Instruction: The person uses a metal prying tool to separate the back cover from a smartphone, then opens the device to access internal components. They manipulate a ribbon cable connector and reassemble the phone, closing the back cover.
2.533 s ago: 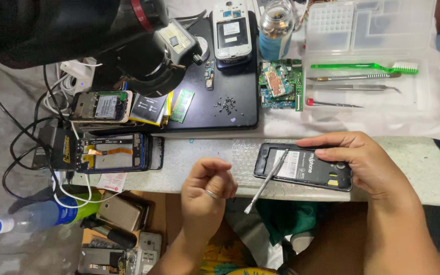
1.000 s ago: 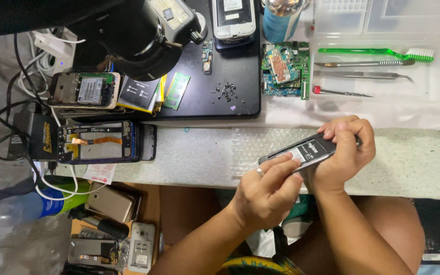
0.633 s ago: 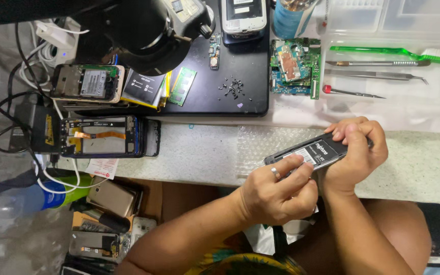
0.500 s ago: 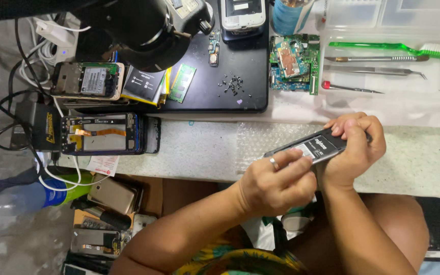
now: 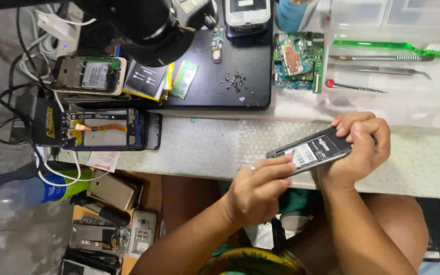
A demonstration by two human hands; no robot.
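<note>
This was a phone repair workshop: gutted phones (image 5: pixel 103 130) lay left of the hands, with circuit boards (image 5: pixel 299 61), tweezers (image 5: pixel 383 70) and loose screws (image 5: pixel 238 82) beyond them.

phone (image 5: pixel 314 152): black, white label;
toothbrush (image 5: pixel 390 47): green, white bristles;
mat (image 5: pixel 230 71): black;
circuit board (image 5: pixel 298 61): green

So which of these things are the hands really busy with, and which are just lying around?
In use:
- left hand, fingers on the phone's lower edge
- right hand, gripping the phone
- opened black phone, tilted above the bench

Lying about:
- green toothbrush
- tweezers
- green circuit board
- loose screws
- stripped phone frame
- black mat
</note>
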